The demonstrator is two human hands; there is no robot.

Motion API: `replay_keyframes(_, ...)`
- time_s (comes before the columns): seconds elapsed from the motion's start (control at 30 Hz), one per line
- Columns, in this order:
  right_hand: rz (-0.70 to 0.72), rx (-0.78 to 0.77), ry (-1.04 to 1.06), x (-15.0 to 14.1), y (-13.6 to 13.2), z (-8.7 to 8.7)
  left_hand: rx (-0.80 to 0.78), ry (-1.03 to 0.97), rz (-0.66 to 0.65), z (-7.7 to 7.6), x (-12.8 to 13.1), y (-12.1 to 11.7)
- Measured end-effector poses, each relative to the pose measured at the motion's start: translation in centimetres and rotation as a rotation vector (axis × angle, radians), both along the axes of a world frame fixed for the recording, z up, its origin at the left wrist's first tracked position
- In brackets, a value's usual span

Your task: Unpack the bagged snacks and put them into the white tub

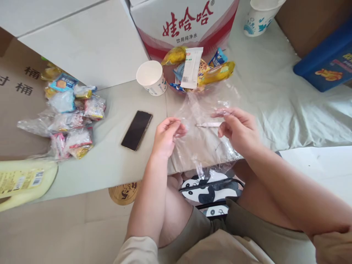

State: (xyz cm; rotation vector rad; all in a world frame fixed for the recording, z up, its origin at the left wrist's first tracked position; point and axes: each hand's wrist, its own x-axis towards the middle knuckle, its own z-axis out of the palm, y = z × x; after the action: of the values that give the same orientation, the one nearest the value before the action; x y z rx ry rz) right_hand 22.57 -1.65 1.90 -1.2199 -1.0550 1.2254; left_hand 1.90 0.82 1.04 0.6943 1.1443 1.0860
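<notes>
Floor: pale tiles [74, 223] showed below the table [115, 106].
Hands: the left hand [166, 135] and right hand [240, 126] had their fingers pinched on the clear bag [192, 143], at the table's near edge.
Cloth: pale green [275, 121], rumpled at right.
Phone: it lay flat [136, 130], left of the bag.
Snacks: a wrapped heap [68, 113] sat farther left.
Carton: it stood [189, 33] behind the snack bowl [209, 53].

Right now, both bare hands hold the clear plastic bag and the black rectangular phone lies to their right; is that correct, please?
Not quite: the left hand and right hand do hold the clear plastic bag, but the head view shows the black rectangular phone to their left.
</notes>
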Motion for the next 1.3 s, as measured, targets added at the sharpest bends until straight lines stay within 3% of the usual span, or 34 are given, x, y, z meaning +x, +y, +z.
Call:
replay_keyframes(0.1, -0.154, -0.124, 0.169, 1.3, 1.1, -0.2, 0.007, 0.009, 0.222, 0.1, -1.5, 1.0)
replay_keyframes(0.23, -0.122, -0.265, 0.277, 2.3, 1.6, -0.3, 0.099, 0.090, 0.291, 0.4, -2.9, 1.0)
replay_keyframes(0.3, -0.097, -0.238, 0.300, 2.5, 1.4, -0.1, 0.199, 0.147, 0.317, 0.5, -3.1, 0.6)
replay_keyframes(0.43, -0.031, -0.005, 0.253, 2.7, 0.8, 0.4, 0.367, 0.232, 0.352, 0.4, -3.7, -0.1)
replay_keyframes(0.5, 0.065, 0.111, 0.120, 3.0, 0.6, 0.3, 0.417, 0.303, 0.293, 0.0, -4.4, -0.1)
replay_keyframes(0.6, 0.129, 0.225, -0.305, 3.5, 0.6, -0.4, 0.498, 0.572, 0.135, -0.7, -5.3, 0.2)
replay_keyframes(0.73, -0.147, 0.385, -0.802, 4.1, 0.8, -1.0, 0.579, 0.943, 0.033, -1.4, -6.1, 0.5)
replay_keyframes(0.8, -0.227, 0.476, -0.885, 4.2, 0.7, -0.5, 0.601, 0.964, 0.070, -1.3, -6.3, 0.4)
replay_keyframes(0.87, -0.158, 0.516, -0.858, 4.2, 0.4, 0.2, 0.596, 0.811, 0.075, -0.9, -6.4, 0.1)
replay_keyframes(0.93, 0.059, 0.427, -0.710, 4.3, 0.2, 1.0, 0.527, 0.538, 0.059, -0.2, -6.5, -0.2)
replay_keyframes(1.0, 0.379, 0.173, -0.476, 4.5, 0.0, 1.4, 0.391, 0.315, 0.061, 0.5, -6.5, -0.6)
replay_keyframes(1.07, 0.654, -0.141, -0.252, 4.6, 0.0, 1.3, 0.234, 0.247, 0.041, 1.1, -6.3, -0.8)
replay_keyframes(1.1, 0.713, -0.258, -0.186, 4.5, 0.1, 1.1, 0.163, 0.262, -0.002, 1.3, -6.2, -0.8)
replay_keyframes(1.17, 0.617, -0.332, -0.155, 4.1, 0.4, 0.6, 0.050, 0.329, -0.146, 1.4, -5.7, -0.7)
replay_keyframes(1.23, 0.444, -0.256, -0.158, 3.3, 0.5, 0.0, -0.032, 0.377, -0.321, 1.3, -5.0, -0.5)
replay_keyframes(1.3, 0.462, -0.192, -0.099, 2.0, 0.2, -0.4, -0.076, 0.372, -0.452, 1.0, -4.1, -0.3)
